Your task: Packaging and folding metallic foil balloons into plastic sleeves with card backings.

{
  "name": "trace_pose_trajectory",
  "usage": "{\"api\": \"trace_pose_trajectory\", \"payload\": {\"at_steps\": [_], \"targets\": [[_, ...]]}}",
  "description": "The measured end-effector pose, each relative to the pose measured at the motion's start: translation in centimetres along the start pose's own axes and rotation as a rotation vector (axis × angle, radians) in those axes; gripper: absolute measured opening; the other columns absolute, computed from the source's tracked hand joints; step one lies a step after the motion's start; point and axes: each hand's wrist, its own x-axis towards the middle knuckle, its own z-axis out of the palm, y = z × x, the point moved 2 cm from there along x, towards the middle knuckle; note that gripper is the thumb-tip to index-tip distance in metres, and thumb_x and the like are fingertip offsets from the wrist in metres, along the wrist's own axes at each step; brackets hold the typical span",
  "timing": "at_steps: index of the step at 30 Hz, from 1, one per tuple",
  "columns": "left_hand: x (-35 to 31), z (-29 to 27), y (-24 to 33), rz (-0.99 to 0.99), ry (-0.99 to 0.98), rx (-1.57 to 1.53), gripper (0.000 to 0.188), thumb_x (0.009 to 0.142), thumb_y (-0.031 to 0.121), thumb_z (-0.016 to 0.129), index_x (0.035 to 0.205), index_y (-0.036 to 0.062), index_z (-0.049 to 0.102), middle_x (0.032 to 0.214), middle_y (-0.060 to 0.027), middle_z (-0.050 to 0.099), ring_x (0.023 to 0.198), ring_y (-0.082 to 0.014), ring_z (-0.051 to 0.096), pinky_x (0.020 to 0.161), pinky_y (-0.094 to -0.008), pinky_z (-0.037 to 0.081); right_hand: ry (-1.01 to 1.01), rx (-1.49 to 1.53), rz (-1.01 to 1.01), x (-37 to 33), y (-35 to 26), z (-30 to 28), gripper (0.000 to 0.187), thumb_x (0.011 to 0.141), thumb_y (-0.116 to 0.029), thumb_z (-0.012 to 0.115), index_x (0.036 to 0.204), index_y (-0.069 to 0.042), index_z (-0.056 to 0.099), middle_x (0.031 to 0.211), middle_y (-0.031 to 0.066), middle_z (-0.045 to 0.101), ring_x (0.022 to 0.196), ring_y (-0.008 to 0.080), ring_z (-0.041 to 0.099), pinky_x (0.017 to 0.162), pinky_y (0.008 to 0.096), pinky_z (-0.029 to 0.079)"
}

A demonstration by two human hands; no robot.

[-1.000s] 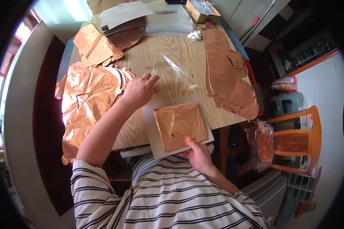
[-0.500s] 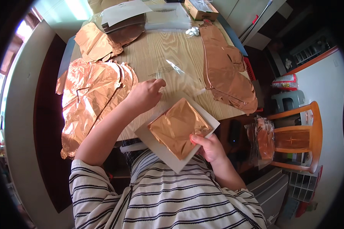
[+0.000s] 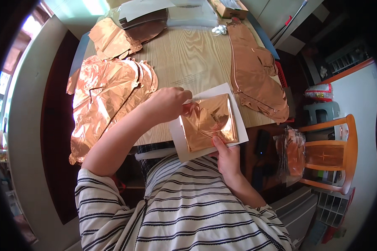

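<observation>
A square packet of folded copper-coloured foil [image 3: 211, 138] lies on a white card [image 3: 241, 121] in front of my body, over the table's near edge. My right hand [image 3: 229, 161] grips the card and packet from below right, its thumb pressed on the foil. My left hand [image 3: 169, 102] is closed at the packet's upper left corner; its fingertips are partly hidden, and whatever they hold cannot be made out. On the table beyond the left hand, faint print marks a thin clear plastic bag [image 3: 190, 79].
Crumpled copper foil pieces [image 3: 113, 88] cover the table's left side; a long foil piece [image 3: 255, 71] lies on the right. At the back are clear sheets [image 3: 192, 16], white paper [image 3: 146, 8] and a cardboard box [image 3: 227, 9]. A wooden chair [image 3: 326, 154] stands right, holding bagged foil [image 3: 295, 152].
The card and foil packet have turned and moved up toward the table. My left hand has come to the packet's corner from over the table. The right hand still grips.
</observation>
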Motion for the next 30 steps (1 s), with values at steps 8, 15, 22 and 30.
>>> {"api": "trace_pose_trajectory", "payload": {"at_steps": [8, 15, 22, 30], "targets": [[-1.0, 1.0, 3.0, 0.165, 0.255, 0.361, 0.027, 0.078, 0.028, 0.076, 0.093, 0.0106, 0.061, 0.085, -0.005, 0.062, 0.071, -0.0222, 0.067, 0.067, -0.0353, 0.05, -0.069, 0.042, 0.058, 0.2, -0.2, 0.7, 0.036, 0.096, -0.022, 0.072, 0.127, -0.006, 0.063, 0.107, 0.001, 0.068, 0.087, 0.007, 0.065, 0.053, 0.0208, 0.052], [-0.5, 1.2, 4.1, 0.381, 0.408, 0.392, 0.023, 0.078, 0.023, 0.07, 0.094, 0.009, 0.063, 0.085, -0.0042, 0.058, 0.08, -0.0227, 0.063, 0.071, -0.0367, 0.048, -0.065, 0.16, 0.198, 0.3, 0.3, 0.6, 0.031, 0.095, -0.023, 0.074, 0.12, -0.008, 0.064, 0.102, -0.0014, 0.067, 0.08, 0.0047, 0.061, 0.049, 0.0198, 0.047], [-6.1, -0.1, 1.8, 0.004, 0.829, -0.263, 0.047, 0.088, 0.013, 0.072, 0.131, 0.0033, 0.057, 0.125, -0.0105, 0.061, 0.112, -0.0226, 0.06, 0.092, -0.0346, 0.046, -0.071, 0.24, 0.164, -0.5, -0.1, 1.1, 0.035, 0.094, -0.029, 0.076, 0.122, -0.013, 0.061, 0.1, -0.0025, 0.067, 0.069, 0.0059, 0.058, 0.049, 0.021, 0.045], [-7.6, 2.5, 2.8, -0.697, 0.54, -1.656, 0.047, 0.1, 0.023, 0.066, 0.139, 0.0026, 0.05, 0.119, -0.0115, 0.067, 0.104, -0.0209, 0.067, 0.089, -0.0385, 0.057, -0.151, 0.208, 0.173, -1.6, 0.4, 2.2, 0.026, 0.096, -0.027, 0.074, 0.115, -0.012, 0.065, 0.097, -0.0022, 0.067, 0.074, 0.0074, 0.064, 0.052, 0.0254, 0.056]]}}
